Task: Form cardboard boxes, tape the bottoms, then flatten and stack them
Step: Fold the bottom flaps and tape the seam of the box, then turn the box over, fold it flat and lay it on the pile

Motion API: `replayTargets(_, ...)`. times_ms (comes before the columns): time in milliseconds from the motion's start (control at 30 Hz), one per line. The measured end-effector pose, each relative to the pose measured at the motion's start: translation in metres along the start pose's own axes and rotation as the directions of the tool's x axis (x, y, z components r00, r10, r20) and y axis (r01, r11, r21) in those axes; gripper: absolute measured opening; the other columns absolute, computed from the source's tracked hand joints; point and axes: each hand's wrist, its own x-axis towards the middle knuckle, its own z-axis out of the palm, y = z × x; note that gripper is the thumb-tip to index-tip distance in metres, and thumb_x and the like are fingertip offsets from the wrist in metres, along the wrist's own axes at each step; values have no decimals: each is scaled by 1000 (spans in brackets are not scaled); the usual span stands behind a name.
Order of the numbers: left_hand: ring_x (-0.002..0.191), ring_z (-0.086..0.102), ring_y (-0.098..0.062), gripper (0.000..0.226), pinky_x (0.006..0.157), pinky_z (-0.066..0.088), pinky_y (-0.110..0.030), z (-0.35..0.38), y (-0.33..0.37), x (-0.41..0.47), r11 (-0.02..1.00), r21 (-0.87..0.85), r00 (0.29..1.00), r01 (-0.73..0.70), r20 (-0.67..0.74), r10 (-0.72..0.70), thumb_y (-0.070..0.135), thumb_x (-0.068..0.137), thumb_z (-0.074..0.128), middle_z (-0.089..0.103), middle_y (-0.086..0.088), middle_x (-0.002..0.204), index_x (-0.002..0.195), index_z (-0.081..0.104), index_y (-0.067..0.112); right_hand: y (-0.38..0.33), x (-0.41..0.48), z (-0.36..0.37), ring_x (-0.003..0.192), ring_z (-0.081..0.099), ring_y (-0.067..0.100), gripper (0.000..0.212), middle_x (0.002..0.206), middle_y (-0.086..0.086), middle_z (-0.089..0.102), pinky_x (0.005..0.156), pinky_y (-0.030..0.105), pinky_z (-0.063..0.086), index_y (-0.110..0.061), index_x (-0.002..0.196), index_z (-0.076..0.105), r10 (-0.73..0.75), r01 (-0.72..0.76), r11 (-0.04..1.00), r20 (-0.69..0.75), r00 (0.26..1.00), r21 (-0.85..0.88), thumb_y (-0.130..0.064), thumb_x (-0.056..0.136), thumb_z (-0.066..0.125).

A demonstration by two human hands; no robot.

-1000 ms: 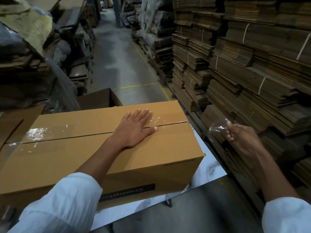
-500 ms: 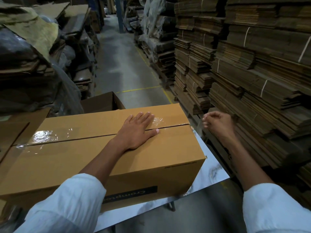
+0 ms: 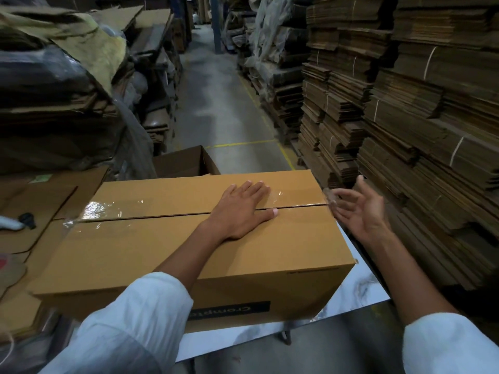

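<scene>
A formed brown cardboard box [image 3: 270, 255] lies on a white table [image 3: 359, 292], its flaps closed on top. Clear tape [image 3: 113, 209] shines along the centre seam, and a loose end [image 3: 328, 194] sticks up at the box's right edge. My left hand [image 3: 240, 209] rests flat on the seam, fingers straight. My right hand [image 3: 359, 209] hovers just off the right end of the box, palm turned toward it, fingers spread. It holds nothing that I can see.
Flat cardboard sheets [image 3: 32, 211] lie to the left, with a dark tool [image 3: 27, 220] on them. An open brown box [image 3: 186, 163] stands behind. Tall stacks of flattened cartons [image 3: 405, 117] line the right. A concrete aisle [image 3: 224, 103] runs ahead.
My right hand let go of the tape piece, came in toward the box's right end and opened its fingers. My left hand stayed pressed on the seam.
</scene>
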Motion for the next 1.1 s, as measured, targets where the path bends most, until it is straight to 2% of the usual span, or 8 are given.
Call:
replayTargets(267, 136, 49, -22, 71, 110, 40, -44, -34, -123, -39, 980, -52, 971, 195, -131, -200, 73, 94, 25, 53, 0, 150, 141, 53, 27, 3, 1, -20, 119, 60, 24, 37, 127, 2, 65, 101, 45, 48, -19, 125, 64, -132, 86, 983, -291, 948, -165, -44, 100, 52)
replayTargets(367, 139, 46, -23, 77, 112, 36, -49, -46, -182, -66, 925, -43, 920, 377, -97, -379, 78, 89, 24, 51, -1, 152, 144, 49, 31, 10, -19, -14, 110, 57, 21, 21, 118, 0, 60, 98, 47, 50, -22, 120, 60, -392, 192, 852, -348, 852, -488, -29, 101, 54)
replayTargets(500, 146, 36, -26, 80, 116, 26, -57, -62, -231, -90, 860, 14, 860, 511, -11, -511, 88, 85, 26, 44, -2, 157, 149, 40, 42, 29, -87, 36, 105, 55, 19, 27, 114, 4, 63, 89, 37, 41, -13, 114, 65, -775, 727, 170, 365, 516, -665, -32, 97, 57)
replayTargets(567, 149, 30, -25, 92, 116, 23, -61, -70, -239, -95, 845, 36, 844, 533, 48, -535, 96, 74, 19, 39, 1, 160, 150, 35, 46, 49, -117, 63, 104, 57, 16, 33, 114, -5, 66, 93, 39, 44, -23, 114, 65, -462, 853, -120, 789, 404, -507, -49, 100, 51)
replayTargets(667, 150, 28, -27, 102, 116, 24, -63, -75, -243, -95, 836, 26, 832, 548, 88, -548, 103, 65, 17, 35, -2, 162, 151, 33, 49, 76, -130, 88, 116, 52, 15, 43, 131, -11, 55, 98, 41, 45, -36, 127, 53, -184, 832, -351, 902, 389, -431, -60, 92, 56)
replayTargets(800, 149, 29, -35, 107, 117, 26, -62, -76, -241, -99, 835, 3, 832, 550, 85, -548, 106, 62, 14, 33, -9, 162, 150, 33, 49, 75, -96, 83, 114, 58, 21, 67, 132, -7, 62, 92, 45, 47, -35, 127, 57, -289, 780, -374, 862, 416, -502, -34, 68, 89)
replayTargets(900, 147, 29, -40, 112, 116, 25, -56, -85, -219, -104, 840, 64, 829, 539, 139, -542, 104, 58, 9, 33, -13, 162, 154, 28, 48, 60, -58, 69, 114, 60, 23, 84, 130, -8, 66, 93, 43, 40, -38, 127, 57, -356, 666, -327, 740, 571, -671, -12, 56, 94)
replayTargets(1100, 139, 38, -38, 98, 107, 31, -54, -76, -145, -120, 890, 131, 873, 436, 178, -454, 99, 71, 17, 40, -11, 157, 156, 18, 51, 36, 1, 66, 106, 60, 35, 48, 121, 12, 67, 85, 47, 51, -13, 120, 70, -519, 435, -143, 442, 732, -889, 11, 78, 71)
